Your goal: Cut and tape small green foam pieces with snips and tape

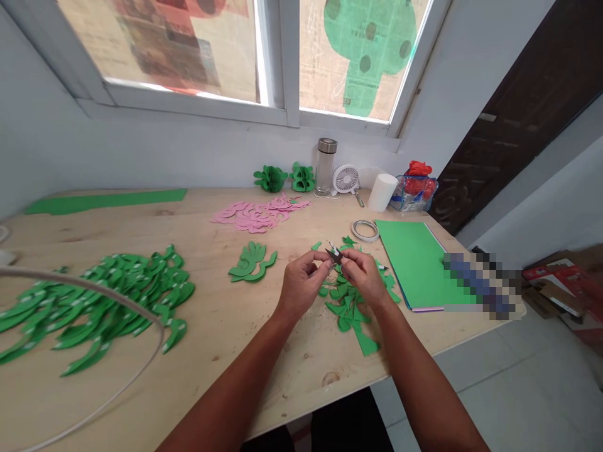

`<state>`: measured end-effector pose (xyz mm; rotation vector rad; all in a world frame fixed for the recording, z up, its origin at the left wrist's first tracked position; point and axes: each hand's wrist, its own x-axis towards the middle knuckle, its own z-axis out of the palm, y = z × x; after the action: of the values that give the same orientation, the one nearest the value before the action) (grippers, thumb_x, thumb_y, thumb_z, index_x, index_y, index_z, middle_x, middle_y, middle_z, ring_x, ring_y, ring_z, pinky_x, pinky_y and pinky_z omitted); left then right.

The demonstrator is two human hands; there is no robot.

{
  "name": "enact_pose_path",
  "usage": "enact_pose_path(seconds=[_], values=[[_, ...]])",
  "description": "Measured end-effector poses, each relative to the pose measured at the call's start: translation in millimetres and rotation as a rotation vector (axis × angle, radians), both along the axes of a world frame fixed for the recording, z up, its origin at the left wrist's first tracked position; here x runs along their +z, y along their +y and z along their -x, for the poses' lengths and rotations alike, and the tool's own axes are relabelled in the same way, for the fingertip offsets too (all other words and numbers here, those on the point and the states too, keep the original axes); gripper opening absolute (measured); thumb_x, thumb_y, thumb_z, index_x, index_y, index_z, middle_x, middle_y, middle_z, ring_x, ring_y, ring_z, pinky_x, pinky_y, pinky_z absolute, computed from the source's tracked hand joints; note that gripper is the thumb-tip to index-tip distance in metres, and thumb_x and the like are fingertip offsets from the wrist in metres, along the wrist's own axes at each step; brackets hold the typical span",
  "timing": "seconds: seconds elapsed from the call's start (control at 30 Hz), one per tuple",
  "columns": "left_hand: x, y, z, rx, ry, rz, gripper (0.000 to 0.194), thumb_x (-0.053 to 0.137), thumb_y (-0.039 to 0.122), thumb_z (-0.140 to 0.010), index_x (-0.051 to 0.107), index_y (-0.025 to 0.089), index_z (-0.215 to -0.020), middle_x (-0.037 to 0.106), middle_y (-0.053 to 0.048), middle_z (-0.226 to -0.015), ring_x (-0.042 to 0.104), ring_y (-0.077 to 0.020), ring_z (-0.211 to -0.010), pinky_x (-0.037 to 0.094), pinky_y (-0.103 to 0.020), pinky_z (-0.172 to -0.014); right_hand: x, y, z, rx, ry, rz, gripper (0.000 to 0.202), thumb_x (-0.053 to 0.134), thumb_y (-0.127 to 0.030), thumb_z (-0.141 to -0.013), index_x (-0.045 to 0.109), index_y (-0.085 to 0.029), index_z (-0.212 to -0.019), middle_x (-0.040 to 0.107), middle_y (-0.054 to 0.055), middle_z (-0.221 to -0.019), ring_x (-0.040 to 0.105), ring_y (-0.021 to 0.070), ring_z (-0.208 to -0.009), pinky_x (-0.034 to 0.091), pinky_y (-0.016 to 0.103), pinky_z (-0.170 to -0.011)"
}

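Both hands meet above a heap of green scraps (pixel 351 300), with fingertips pinched together. Between them is a small dark pointed piece (pixel 335 255) with a bit of white beside it; its exact kind is too small to make out. My left hand (pixel 304 280) grips its left side between thumb and forefinger. On the other side, my right hand (pixel 365 274) pinches its right end. Left of the hands lies a small group of curved green cutouts (pixel 253 262). A thin dark-tipped tool (pixel 382 267) shows partly behind my right hand.
A large pile of green strips with white patches (pixel 117 298) covers the left, with a pale cable (pixel 141 311) in front. Pink cutouts (pixel 257 215), a tape roll (pixel 365 231), green sheets (pixel 419 263), a glass bottle (pixel 325 166) and a small fan (pixel 345 179) lie around.
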<state>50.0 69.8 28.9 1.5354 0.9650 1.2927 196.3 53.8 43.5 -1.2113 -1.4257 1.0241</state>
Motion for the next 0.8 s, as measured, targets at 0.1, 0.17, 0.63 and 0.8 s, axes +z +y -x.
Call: enact_pose_path(seconds=[0.1,0.17,0.63,0.8], values=[[3.5,1,2,0.008,0.003,0.018,0.015,0.060,0.030,-0.077,0.064,0.016,-0.078,0.043,0.006,-0.045,0.038,-0.0065,-0.038,0.026,-0.019,-0.038,0.5,0,0,0.003,-0.021,-0.007,0.020,0.047,-0.032,-0.080,0.058,-0.016,-0.082,0.034,-0.007,-0.051,0.029,0.0087,-0.045,0.021,0.023,-0.043],[5.9,2,3,0.007,-0.014,0.013,0.016,0.060,0.029,-0.075,0.066,0.016,-0.082,0.050,0.005,-0.051,0.039,-0.0059,-0.039,0.027,-0.019,-0.038,0.8,0,0,0.002,-0.031,-0.006,0.020,0.047,-0.032,-0.080,0.059,-0.016,-0.083,0.033,-0.007,-0.052,0.028,0.0087,-0.045,0.021,0.023,-0.043],[9.3,2,3,-0.043,-0.088,0.113,0.015,0.064,0.029,-0.070,0.068,0.015,-0.076,0.044,0.005,-0.044,0.036,-0.0055,-0.037,0.023,-0.019,-0.037,-0.8,0,1,0.023,-0.083,-0.050,0.015,0.047,-0.029,-0.080,0.056,-0.017,-0.076,0.034,-0.005,-0.056,0.030,0.0095,-0.049,0.022,0.024,-0.045],[11.9,3,4,-0.045,-0.104,0.117,0.014,0.064,0.029,-0.070,0.067,0.015,-0.072,0.054,0.002,-0.057,0.033,-0.0040,-0.040,0.022,-0.019,-0.037,-0.2,0,2,0.040,-0.099,-0.047,0.016,0.046,-0.030,-0.080,0.056,-0.018,-0.076,0.035,-0.005,-0.055,0.030,0.0097,-0.049,0.021,0.024,-0.046]])
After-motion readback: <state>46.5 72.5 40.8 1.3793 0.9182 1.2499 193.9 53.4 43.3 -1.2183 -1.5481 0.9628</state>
